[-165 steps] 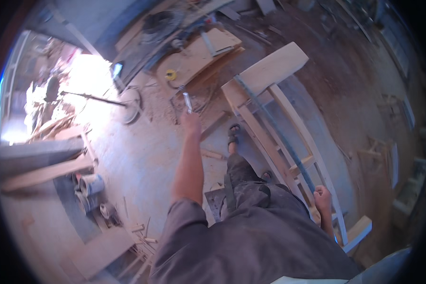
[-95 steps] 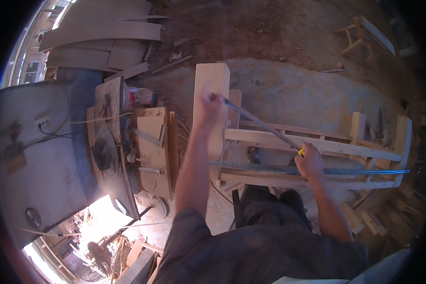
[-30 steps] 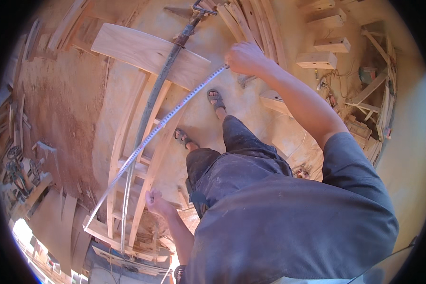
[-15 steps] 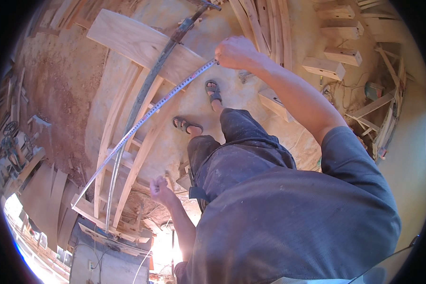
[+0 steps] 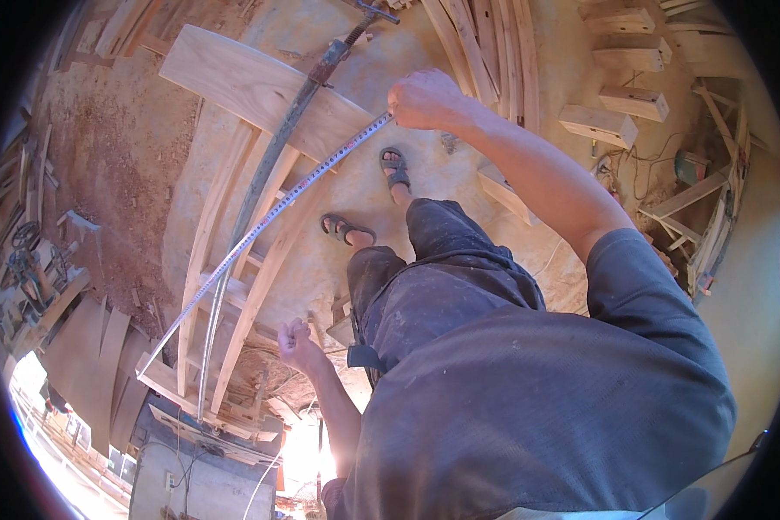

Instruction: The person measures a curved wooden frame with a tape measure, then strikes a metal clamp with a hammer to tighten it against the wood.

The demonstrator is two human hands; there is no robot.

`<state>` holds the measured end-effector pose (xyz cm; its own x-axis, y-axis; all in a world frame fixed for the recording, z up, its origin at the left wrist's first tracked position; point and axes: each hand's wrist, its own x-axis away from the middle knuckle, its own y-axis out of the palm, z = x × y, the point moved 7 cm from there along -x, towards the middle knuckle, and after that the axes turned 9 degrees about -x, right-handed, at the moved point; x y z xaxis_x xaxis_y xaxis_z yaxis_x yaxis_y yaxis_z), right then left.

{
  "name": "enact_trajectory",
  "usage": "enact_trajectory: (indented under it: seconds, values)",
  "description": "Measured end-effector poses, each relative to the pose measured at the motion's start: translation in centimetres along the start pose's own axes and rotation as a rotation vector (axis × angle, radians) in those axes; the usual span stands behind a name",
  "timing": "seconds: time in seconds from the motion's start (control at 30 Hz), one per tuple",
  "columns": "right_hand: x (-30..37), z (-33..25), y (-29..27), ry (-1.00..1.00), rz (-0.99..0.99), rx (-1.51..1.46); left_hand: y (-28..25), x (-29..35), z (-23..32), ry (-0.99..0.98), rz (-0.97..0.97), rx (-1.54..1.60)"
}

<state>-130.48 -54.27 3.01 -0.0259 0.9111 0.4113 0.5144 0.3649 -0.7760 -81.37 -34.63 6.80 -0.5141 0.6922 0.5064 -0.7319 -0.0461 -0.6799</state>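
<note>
My right hand (image 5: 429, 100) is closed at the upper end of a tape measure (image 5: 277, 208); whatever part lies inside the fist is hidden. The white blade stretches straight down to the left, across a long wooden frame (image 5: 258, 299), to the frame's far lower-left corner. A long metal bar clamp (image 5: 277, 147) with a screw handle lies along the same frame, beneath the tape. Under the clamp's upper part a wide pale board (image 5: 251, 82) lies crosswise. My left hand (image 5: 298, 347) hangs apart from the frame, its fingers curled; what they hold, if anything, is too small to make out.
Several wooden blocks (image 5: 633, 102) stand at the upper right, near a propped wooden rack (image 5: 711, 191). Long boards (image 5: 494, 52) lie at the top. Thin sheets (image 5: 82, 364) lean at the lower left, and a machine (image 5: 30, 260) stands beyond. My sandalled feet are beside the frame.
My right hand has shifted slightly left along the tape's line, toward the wide board. The whole view has moved a little. My left hand keeps about the same pose.
</note>
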Motion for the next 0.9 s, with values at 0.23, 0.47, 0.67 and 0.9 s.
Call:
enact_trajectory:
  seconds: [0.23, 0.47, 0.67, 0.9]
  values:
    - [0.2, -0.2, -0.6, 0.012, -0.009, -0.021, 0.6, 0.5, 1.0, 0.009, 0.053, 0.024]
    - [1.1, -1.1, -0.4, -0.085, 0.029, 0.005, 1.8, -0.7, 1.0, 0.021, -0.118, 0.094]
    - [6.1, -9.2, 5.5, 0.093, -0.393, -0.035, 5.6, -0.1, 5.8, -0.098, -0.372, 0.447]
    - [11.6, -23.9, 20.8, 0.048, -0.509, -0.31, 5.9, -0.8, 0.5, -0.397, -0.498, 0.849]
